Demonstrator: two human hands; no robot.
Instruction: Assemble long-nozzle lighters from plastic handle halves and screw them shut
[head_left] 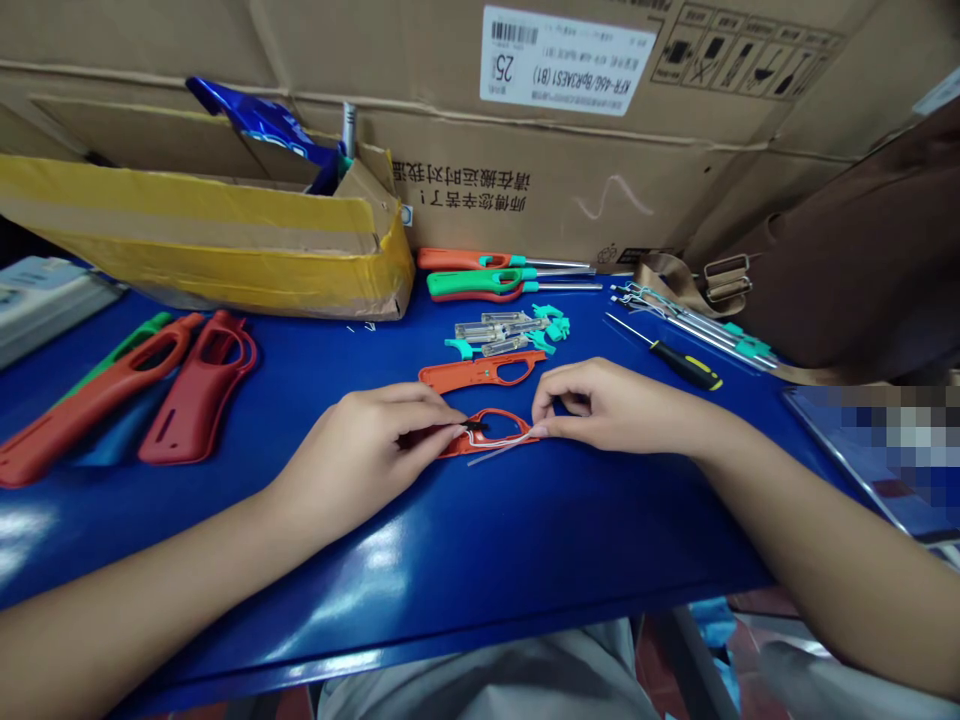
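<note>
The left hand (360, 465) and right hand (607, 405) meet at the middle of a blue work table (420, 570), both bent over one orange plastic lighter shell (496, 447) lying flat between them. The left hand closes in a fine pinch on a small black part (474, 427) at the shell's left end, apparently to keep it seated. At the opposite end, the right hand's fingertips (541, 428) curl inward and seem to grip a thin white wire (499, 438) looping through the shell, perhaps to keep it from springing loose, though the fingers hide part of it.

Just beyond the hands lies a second orange shell half (480, 375). Farther out are small metal parts (487, 333) and teal plastic pieces (551, 325), and past those, two long-nosed lighters (480, 283). Ahead and to the right of the right hand are a yellow-and-black screwdriver (686, 365) and a row of metal rods with teal fittings (690, 325). Left of the left hand lie red-orange lighter shells (199, 390). The parts appear grouped by kind, likely to keep each within easy reach. A yellow-taped cardboard box (202, 235) stands behind them.
</note>
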